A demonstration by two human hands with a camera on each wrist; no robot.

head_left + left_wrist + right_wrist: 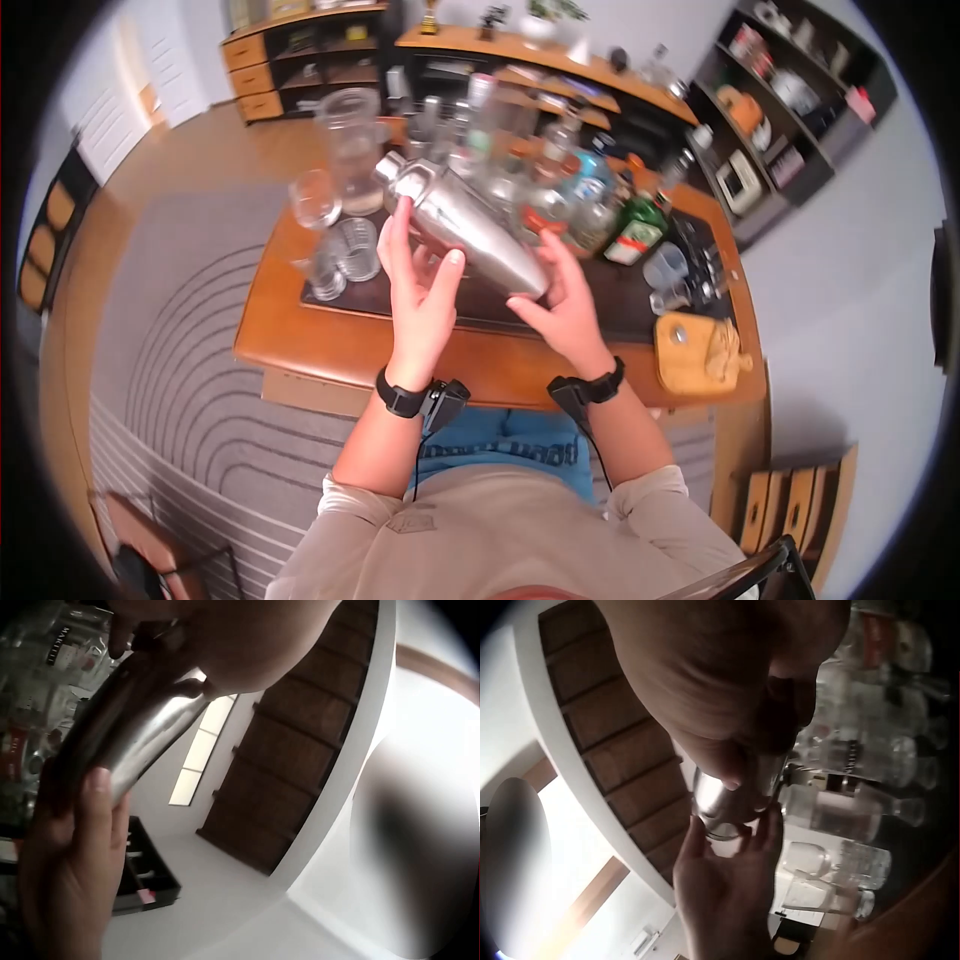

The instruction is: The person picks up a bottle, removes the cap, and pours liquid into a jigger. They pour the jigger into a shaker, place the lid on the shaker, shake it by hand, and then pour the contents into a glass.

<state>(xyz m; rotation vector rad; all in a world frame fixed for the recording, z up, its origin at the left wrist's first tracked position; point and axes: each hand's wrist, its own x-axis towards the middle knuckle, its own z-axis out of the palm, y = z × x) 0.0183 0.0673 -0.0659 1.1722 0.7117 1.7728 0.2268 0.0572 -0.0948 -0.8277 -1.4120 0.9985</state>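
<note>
A silver metal shaker (475,230) is held in the air above the desk, tilted, its capped narrow end at the upper left. The left hand (418,285) grips it near the capped end, thumb on the near side. At the lower right, the right hand (568,305) holds the wide base between thumb and fingers. In the left wrist view the shaker (142,727) runs between both hands, with the right hand (79,855) round its base. The right wrist view shows the left hand (731,892) at the shaker's (720,799) far end.
Glass bottles, a green bottle (636,230) among them, crowd the desk's back. A clear pitcher (352,150) and glasses (355,250) stand at left. Plastic cups (665,268) and a wooden board (690,372) lie at right. The desk's front edge (480,375) is near the person.
</note>
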